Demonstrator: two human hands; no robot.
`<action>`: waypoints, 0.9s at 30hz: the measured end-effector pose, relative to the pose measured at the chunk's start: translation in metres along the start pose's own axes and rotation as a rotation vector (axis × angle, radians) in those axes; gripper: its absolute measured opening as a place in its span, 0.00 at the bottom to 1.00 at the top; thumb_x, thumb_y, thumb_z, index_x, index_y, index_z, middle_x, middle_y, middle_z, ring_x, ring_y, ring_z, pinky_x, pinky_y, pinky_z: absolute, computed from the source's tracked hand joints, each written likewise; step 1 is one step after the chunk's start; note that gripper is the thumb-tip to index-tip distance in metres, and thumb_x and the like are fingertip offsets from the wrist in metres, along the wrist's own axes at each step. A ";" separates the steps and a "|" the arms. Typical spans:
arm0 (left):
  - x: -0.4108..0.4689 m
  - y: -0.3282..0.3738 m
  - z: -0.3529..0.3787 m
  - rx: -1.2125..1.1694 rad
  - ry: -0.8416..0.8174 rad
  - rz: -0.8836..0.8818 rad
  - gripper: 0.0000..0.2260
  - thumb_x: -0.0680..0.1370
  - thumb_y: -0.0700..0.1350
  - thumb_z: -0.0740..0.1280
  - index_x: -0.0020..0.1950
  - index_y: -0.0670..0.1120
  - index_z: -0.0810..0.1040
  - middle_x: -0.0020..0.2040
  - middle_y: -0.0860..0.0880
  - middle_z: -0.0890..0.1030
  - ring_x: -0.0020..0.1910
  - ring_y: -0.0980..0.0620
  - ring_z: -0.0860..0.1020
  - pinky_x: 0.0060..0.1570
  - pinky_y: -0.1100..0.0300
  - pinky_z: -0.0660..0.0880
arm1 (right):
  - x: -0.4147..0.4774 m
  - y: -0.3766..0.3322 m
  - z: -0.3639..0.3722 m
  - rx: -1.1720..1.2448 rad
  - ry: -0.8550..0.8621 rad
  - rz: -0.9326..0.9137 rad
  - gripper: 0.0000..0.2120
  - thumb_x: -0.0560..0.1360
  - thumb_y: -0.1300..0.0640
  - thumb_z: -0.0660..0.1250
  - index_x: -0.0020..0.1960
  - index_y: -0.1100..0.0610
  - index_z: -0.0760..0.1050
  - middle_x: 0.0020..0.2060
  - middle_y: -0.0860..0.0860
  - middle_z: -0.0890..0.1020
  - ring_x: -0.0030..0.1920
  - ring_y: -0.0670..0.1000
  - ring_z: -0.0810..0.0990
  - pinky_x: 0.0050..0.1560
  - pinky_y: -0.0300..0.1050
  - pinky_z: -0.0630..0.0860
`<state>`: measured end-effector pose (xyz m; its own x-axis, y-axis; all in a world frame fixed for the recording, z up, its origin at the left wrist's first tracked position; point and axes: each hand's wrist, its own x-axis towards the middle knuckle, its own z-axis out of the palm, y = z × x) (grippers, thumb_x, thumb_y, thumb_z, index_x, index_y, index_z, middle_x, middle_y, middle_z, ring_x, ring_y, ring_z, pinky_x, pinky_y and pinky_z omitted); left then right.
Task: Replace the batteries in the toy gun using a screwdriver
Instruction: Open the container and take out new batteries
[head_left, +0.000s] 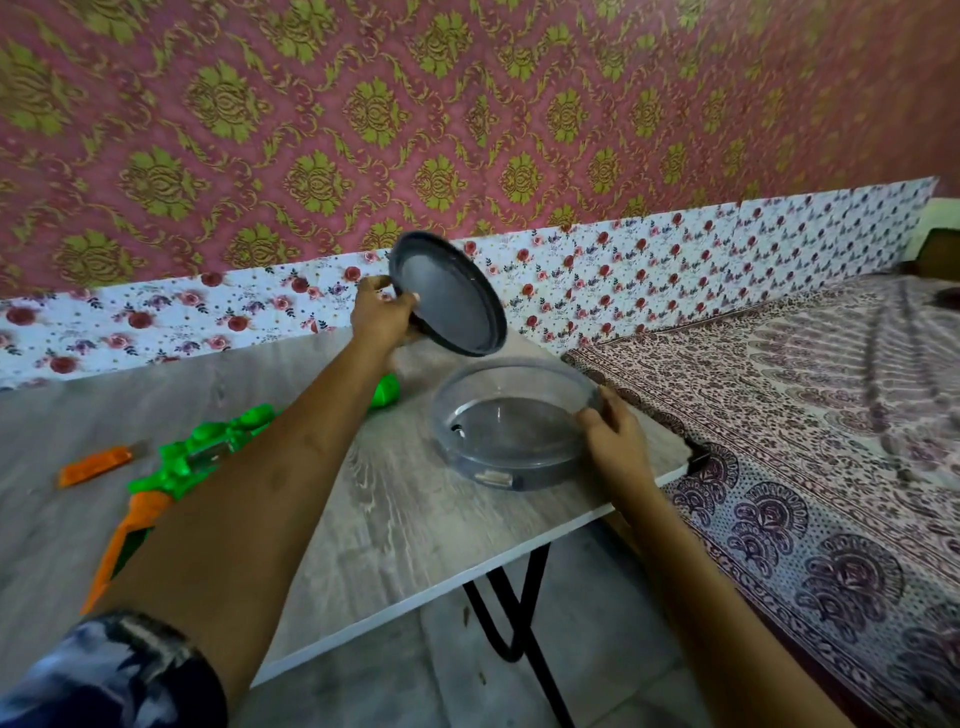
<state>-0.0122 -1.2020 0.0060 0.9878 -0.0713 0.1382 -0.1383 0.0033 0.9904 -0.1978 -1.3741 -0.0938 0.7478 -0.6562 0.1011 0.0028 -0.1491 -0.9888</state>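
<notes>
From the head view, my left hand (384, 317) grips the dark round lid (448, 300) by its edge, fingers curled round the rim. The lid is lifted and tilted above the clear round container (514, 431), at its 11 o'clock. My right hand (615, 434) steadies the container at 3 o'clock, with thumb and fingers closed lightly on its wall. The container sits near the table's (363, 519) right corner.

The toy gun (208, 452), green and orange, lies flat on the table at the container's 9 o'clock, partly hidden under my left forearm. Further out at 9 o'clock lies what I take for the screwdriver (96, 465), with an orange handle and a blurred tip. A pale small thing shows by the container's near wall; I cannot tell whether it is a battery or a latch.

I judge the step in hand to be opening the container to reach what is inside. To do it well, I should set the lid down flat towards 12 o'clock, away from the table edge. My right hand should hold the container firm so it does not slide off the corner.
</notes>
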 end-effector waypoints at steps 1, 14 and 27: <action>0.003 -0.006 0.001 -0.043 -0.011 -0.045 0.19 0.78 0.38 0.64 0.67 0.45 0.65 0.55 0.40 0.77 0.47 0.41 0.80 0.48 0.47 0.79 | 0.000 0.002 -0.001 -0.008 0.022 -0.017 0.25 0.77 0.58 0.59 0.73 0.57 0.61 0.71 0.54 0.66 0.71 0.55 0.64 0.72 0.56 0.61; 0.016 -0.054 0.022 -0.230 -0.001 -0.349 0.20 0.78 0.33 0.61 0.70 0.40 0.63 0.67 0.39 0.70 0.63 0.42 0.73 0.34 0.55 0.77 | -0.006 0.011 -0.004 -0.031 0.195 -0.127 0.20 0.78 0.53 0.59 0.68 0.56 0.69 0.65 0.54 0.74 0.66 0.53 0.71 0.68 0.57 0.67; 0.005 -0.049 0.011 0.407 -0.014 -0.199 0.16 0.71 0.41 0.71 0.57 0.38 0.76 0.56 0.37 0.79 0.52 0.41 0.80 0.52 0.48 0.79 | -0.004 0.006 -0.009 0.073 0.041 0.020 0.24 0.76 0.47 0.61 0.70 0.50 0.65 0.70 0.49 0.69 0.69 0.52 0.67 0.70 0.56 0.63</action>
<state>-0.0011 -1.2138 -0.0421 0.9974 -0.0446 -0.0573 0.0345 -0.4039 0.9142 -0.2067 -1.3787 -0.0991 0.7203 -0.6886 0.0837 0.0375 -0.0818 -0.9959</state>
